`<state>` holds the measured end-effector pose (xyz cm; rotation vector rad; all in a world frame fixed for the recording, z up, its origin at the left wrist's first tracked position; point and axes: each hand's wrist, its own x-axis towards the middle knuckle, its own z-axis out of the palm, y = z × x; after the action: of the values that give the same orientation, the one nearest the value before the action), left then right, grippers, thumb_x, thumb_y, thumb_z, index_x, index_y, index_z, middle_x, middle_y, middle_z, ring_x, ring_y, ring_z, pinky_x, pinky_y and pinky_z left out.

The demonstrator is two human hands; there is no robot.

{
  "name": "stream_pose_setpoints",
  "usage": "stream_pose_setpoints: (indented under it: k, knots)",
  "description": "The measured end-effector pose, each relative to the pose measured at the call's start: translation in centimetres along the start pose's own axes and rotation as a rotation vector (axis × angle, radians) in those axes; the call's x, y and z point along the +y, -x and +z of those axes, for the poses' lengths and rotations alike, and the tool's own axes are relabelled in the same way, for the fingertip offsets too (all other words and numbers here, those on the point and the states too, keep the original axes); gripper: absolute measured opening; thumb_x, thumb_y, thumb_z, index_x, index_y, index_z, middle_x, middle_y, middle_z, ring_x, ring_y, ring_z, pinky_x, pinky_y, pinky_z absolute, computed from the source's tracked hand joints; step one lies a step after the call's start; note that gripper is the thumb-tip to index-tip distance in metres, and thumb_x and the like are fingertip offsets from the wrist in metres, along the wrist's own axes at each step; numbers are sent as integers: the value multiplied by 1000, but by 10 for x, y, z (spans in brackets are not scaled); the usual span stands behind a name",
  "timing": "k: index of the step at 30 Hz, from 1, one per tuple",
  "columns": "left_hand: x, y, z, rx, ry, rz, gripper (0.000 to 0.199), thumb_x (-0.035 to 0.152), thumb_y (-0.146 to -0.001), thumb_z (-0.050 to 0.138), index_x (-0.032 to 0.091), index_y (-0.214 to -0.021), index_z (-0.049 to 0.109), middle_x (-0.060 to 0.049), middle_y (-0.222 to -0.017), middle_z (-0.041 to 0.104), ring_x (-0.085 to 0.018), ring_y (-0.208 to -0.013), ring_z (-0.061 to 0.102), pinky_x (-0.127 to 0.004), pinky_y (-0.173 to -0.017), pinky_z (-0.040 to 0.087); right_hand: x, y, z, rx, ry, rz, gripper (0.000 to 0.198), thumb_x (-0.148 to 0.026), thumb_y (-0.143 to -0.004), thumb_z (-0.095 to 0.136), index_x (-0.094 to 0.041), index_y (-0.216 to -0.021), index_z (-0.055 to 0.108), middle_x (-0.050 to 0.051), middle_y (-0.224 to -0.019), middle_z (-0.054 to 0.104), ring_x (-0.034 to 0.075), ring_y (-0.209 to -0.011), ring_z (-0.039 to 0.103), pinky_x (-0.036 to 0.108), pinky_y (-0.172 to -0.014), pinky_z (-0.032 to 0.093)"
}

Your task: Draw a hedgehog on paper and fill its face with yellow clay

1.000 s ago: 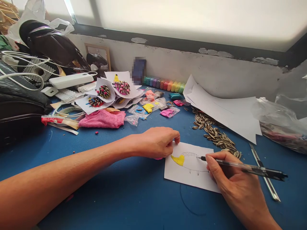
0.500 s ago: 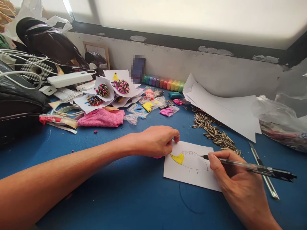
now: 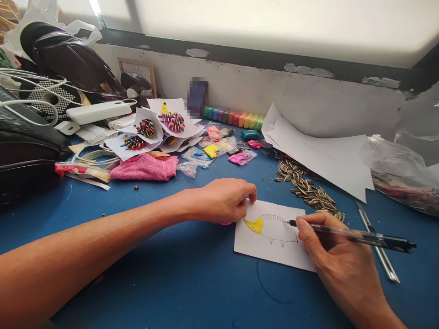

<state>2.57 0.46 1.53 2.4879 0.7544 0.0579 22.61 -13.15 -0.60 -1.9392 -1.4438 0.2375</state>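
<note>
A small white paper (image 3: pixel 288 257) lies on the blue tabletop, bearing a hedgehog-like outline with short legs and a yellow clay head (image 3: pixel 254 225). Rows of small strokes run along the upper part of its body. My left hand (image 3: pixel 228 201), its fingers curled, holds the paper by its upper left corner; some fingers are hidden. A bit of pink (image 3: pixel 225 224) shows beneath that hand. In my right hand (image 3: pixel 343 260) is a black pen (image 3: pixel 366 237), its tip at the outline's upper right.
Striped sunflower seeds (image 3: pixel 310 192) lie beyond the paper, and a utility knife (image 3: pixel 380 251) lies to the right. White sheets (image 3: pixel 318 151), colored clay packets (image 3: pixel 242 157), a pink cloth (image 3: pixel 146 167) and seed-covered hedgehog pictures (image 3: pixel 173 121) stand farther back. A black bag (image 3: pixel 27 155) is at left.
The pen tip has shifted slightly left along the upper outline, and my right hand has moved slightly with it. My left hand stays at the paper's corner.
</note>
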Motion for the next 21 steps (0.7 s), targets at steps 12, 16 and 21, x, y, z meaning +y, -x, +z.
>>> stream_pose_setpoints:
  k: [12,16,21]
  knots:
    - [1,1,-1,-9,3,-9,31,16,-81,50,22,-110,59,0,-106,65,-14,-82,60,-22,-64,40,1,0,-2,8,6,-41,26,-48,-82,58,-25,-71,63,-2,-60,59,12,-49,51,23,-42,38]
    - [2,3,-2,-6,6,-16,29,16,-82,50,22,-109,59,0,-105,66,-13,-80,60,-22,-63,40,-1,0,-3,25,10,-58,26,-47,-81,58,-25,-69,63,-3,-54,57,11,-45,48,23,-38,35]
    - [1,1,0,2,5,2,30,16,-81,50,22,-109,59,0,-105,66,-13,-78,60,-22,-63,40,-3,-1,-4,63,12,26,29,-51,-79,58,-25,-70,63,-3,-48,53,11,-39,43,23,-32,30]
